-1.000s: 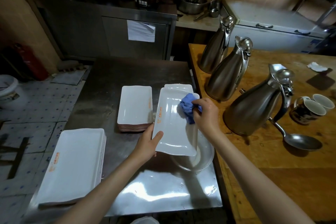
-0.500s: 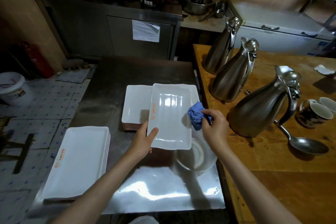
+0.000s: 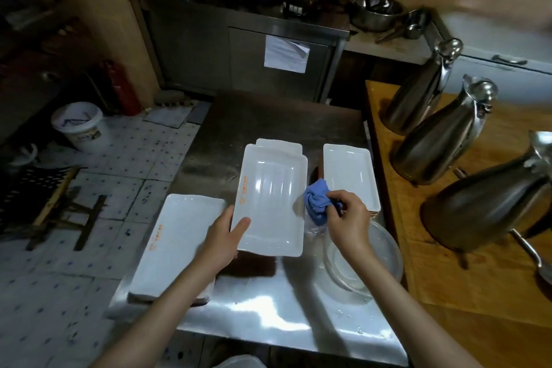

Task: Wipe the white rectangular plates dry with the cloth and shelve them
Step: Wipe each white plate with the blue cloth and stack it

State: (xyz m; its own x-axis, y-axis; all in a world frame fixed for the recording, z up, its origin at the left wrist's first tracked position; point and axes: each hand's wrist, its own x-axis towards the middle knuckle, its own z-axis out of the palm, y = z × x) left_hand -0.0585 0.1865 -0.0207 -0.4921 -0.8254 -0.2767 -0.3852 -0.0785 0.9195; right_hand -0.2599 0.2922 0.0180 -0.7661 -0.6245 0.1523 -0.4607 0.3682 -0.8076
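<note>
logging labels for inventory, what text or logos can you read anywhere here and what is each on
Nothing can be read.
Held plate: orange print on its left rim, too blurred.
Left plate stack: orange print on the top plate, too blurred.
White bucket: dark marking, unreadable.
Paper on the cabinet door: no legible writing.

We see two bare forearms, no sleeves showing, no watch or rings; the left hand (image 3: 225,236) and right hand (image 3: 348,219) are ungloved, nails short.
</note>
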